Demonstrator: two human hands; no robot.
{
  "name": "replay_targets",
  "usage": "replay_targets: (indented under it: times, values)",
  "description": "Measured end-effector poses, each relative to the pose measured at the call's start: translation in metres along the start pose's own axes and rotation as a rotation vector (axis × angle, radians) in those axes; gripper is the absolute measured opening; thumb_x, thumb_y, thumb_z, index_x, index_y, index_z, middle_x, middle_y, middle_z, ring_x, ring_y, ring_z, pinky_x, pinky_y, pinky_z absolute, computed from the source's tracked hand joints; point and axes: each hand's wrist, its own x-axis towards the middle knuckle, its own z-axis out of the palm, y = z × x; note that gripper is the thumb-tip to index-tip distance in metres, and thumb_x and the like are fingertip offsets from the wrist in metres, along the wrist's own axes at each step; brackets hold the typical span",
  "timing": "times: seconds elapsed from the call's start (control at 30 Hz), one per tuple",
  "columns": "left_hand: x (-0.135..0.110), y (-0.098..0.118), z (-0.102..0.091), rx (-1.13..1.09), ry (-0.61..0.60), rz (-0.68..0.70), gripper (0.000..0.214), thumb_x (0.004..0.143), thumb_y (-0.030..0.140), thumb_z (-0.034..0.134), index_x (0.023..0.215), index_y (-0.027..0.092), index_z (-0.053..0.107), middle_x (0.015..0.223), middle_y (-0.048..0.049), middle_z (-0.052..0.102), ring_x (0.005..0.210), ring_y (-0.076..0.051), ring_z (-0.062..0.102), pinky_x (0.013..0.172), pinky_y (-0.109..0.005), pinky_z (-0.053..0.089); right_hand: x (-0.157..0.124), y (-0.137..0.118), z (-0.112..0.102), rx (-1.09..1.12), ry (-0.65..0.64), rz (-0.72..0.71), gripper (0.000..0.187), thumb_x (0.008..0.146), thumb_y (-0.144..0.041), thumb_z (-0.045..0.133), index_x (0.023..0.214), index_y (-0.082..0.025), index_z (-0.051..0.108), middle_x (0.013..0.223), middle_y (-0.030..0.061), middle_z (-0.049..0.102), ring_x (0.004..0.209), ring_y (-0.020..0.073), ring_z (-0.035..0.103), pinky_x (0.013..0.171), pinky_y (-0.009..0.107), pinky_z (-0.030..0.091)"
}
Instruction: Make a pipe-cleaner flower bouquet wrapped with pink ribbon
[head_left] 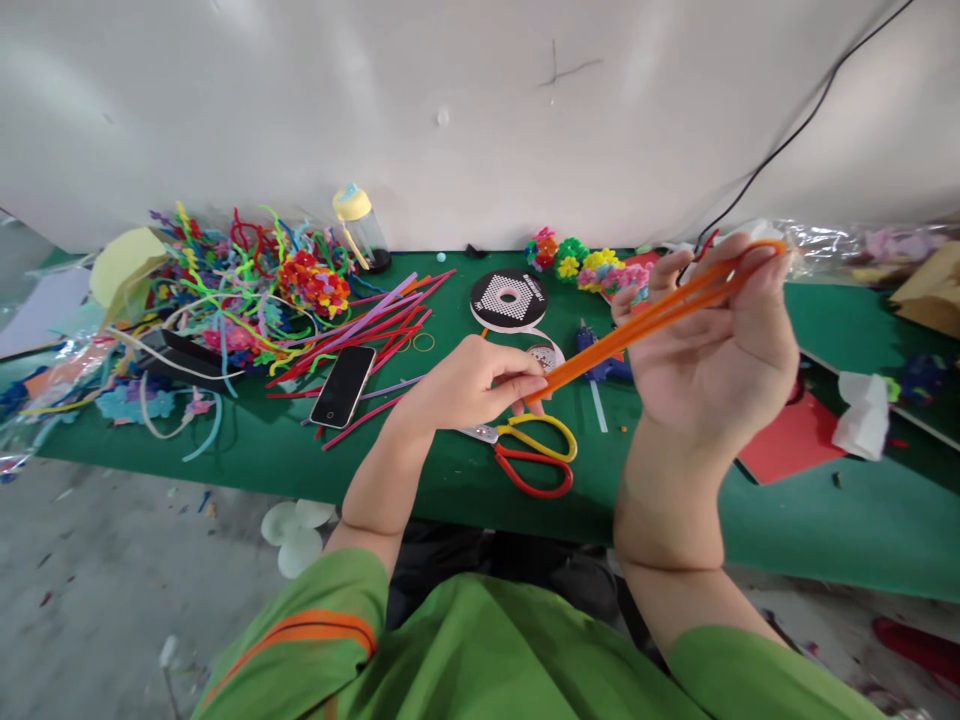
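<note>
Orange pipe cleaners (pixel 622 340) stretch slantwise between my two hands above the table, their strands side by side and bent round at the upper right end. My left hand (pixel 480 380) pinches their lower end between thumb and fingers. Higher up, my right hand (pixel 697 350) has its palm turned up and holds the bent end at the thumb and forefinger, other fingers loosely curled. Below my left hand lie scissors (pixel 536 470) with one yellow and one red handle; my fingers partly cover them. Behind is a black-faced ribbon spool (pixel 508 300).
At left are a phone (pixel 343 386), loose red and purple pipe cleaners (pixel 390 330), a tangled colourful heap (pixel 247 270) and a yellow-lidded bottle (pixel 364 230). Fuzzy flowers (pixel 600 268) sit at the back. A glue gun (pixel 611 365) and red sheet (pixel 795 440) lie rightward. A cable (pixel 795 130) hangs down the wall.
</note>
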Motion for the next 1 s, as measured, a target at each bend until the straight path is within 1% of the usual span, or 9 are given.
replay_targets:
  times: [0.17, 0.3, 0.5, 0.6, 0.67, 0.77, 0.87, 0.93, 1.0]
  values:
    - [0.0, -0.003, 0.0, 0.057, -0.032, 0.054, 0.024, 0.088, 0.022, 0.048, 0.074, 0.013, 0.066, 0.069, -0.0033, 0.071, 0.06, -0.007, 0.064, 0.056, -0.017, 0.046, 0.0, 0.0, 0.001, -0.007, 0.015, -0.014, 0.039, 0.094, -0.017, 0.035, 0.071, -0.021, 0.066, 0.083, -0.0049, 0.063, 0.081, 0.0081, 0.06, 0.071, 0.028, 0.05]
    - [0.0, -0.004, -0.001, 0.095, -0.091, 0.075, 0.023, 0.087, 0.018, 0.048, 0.073, 0.014, 0.066, 0.067, -0.0028, 0.07, 0.057, -0.007, 0.062, 0.056, -0.018, 0.047, 0.0, 0.002, 0.0, -0.021, 0.021, -0.017, 0.033, 0.09, -0.014, 0.043, 0.068, -0.021, 0.067, 0.078, -0.0044, 0.063, 0.077, 0.0073, 0.059, 0.07, 0.027, 0.05]
    - [0.0, -0.005, 0.0, 0.075, -0.178, 0.082, 0.022, 0.087, 0.018, 0.049, 0.074, 0.013, 0.066, 0.068, -0.0026, 0.07, 0.06, -0.007, 0.063, 0.058, -0.017, 0.047, 0.0, 0.005, -0.001, -0.054, -0.027, -0.073, 0.01, 0.075, -0.024, 0.069, 0.066, -0.021, 0.067, 0.069, -0.0062, 0.061, 0.073, 0.0062, 0.058, 0.069, 0.024, 0.049]
    - [0.003, -0.007, 0.002, 0.071, -0.222, 0.077, 0.024, 0.089, 0.021, 0.047, 0.076, 0.014, 0.066, 0.07, -0.0024, 0.07, 0.063, -0.007, 0.064, 0.061, -0.018, 0.046, 0.0, 0.004, -0.002, -0.071, -0.065, -0.074, 0.011, 0.067, -0.027, 0.076, 0.065, -0.022, 0.067, 0.068, -0.0067, 0.06, 0.074, 0.0065, 0.058, 0.069, 0.024, 0.049]
    - [0.004, -0.008, 0.002, 0.094, -0.231, 0.077, 0.028, 0.091, 0.023, 0.043, 0.079, 0.014, 0.065, 0.072, -0.0025, 0.07, 0.062, -0.007, 0.062, 0.061, -0.019, 0.045, 0.001, 0.004, -0.002, -0.093, -0.075, -0.068, 0.011, 0.065, -0.028, 0.077, 0.065, -0.022, 0.067, 0.067, -0.0066, 0.06, 0.074, 0.0067, 0.058, 0.069, 0.025, 0.05]
    - [0.004, -0.01, 0.003, 0.111, -0.171, 0.075, 0.034, 0.094, 0.029, 0.035, 0.086, 0.013, 0.064, 0.074, -0.0036, 0.068, 0.062, -0.008, 0.06, 0.061, -0.02, 0.044, 0.0, 0.009, -0.004, -0.181, -0.08, -0.04, 0.012, 0.066, -0.03, 0.075, 0.064, -0.024, 0.066, 0.068, -0.0058, 0.059, 0.075, 0.0088, 0.059, 0.068, 0.026, 0.051]
    - [0.004, -0.009, 0.007, -0.073, -0.059, 0.081, 0.035, 0.094, 0.036, 0.034, 0.098, 0.013, 0.059, 0.086, -0.0069, 0.067, 0.075, -0.01, 0.063, 0.066, -0.021, 0.047, -0.002, 0.019, -0.003, -0.344, -0.108, 0.018, 0.013, 0.071, -0.035, 0.07, 0.064, -0.027, 0.062, 0.071, -0.0043, 0.061, 0.079, 0.0135, 0.061, 0.068, 0.031, 0.053]
    - [0.004, -0.008, 0.012, -0.242, 0.014, 0.09, 0.036, 0.092, 0.042, 0.036, 0.104, 0.013, 0.055, 0.092, -0.0083, 0.066, 0.078, -0.011, 0.065, 0.067, -0.022, 0.049, -0.005, 0.027, -0.002, -0.401, -0.126, 0.058, 0.016, 0.072, -0.038, 0.068, 0.064, -0.027, 0.06, 0.071, -0.0037, 0.061, 0.072, 0.0147, 0.062, 0.061, 0.032, 0.054]
    - [0.005, -0.007, 0.018, -0.321, 0.073, 0.087, 0.036, 0.092, 0.044, 0.036, 0.103, 0.013, 0.052, 0.086, -0.0064, 0.064, 0.07, -0.009, 0.063, 0.064, -0.022, 0.05, -0.008, 0.034, 0.0, -0.408, -0.15, 0.1, 0.018, 0.07, -0.041, 0.069, 0.063, -0.027, 0.06, 0.068, -0.0036, 0.061, 0.061, 0.014, 0.061, 0.05, 0.03, 0.053]
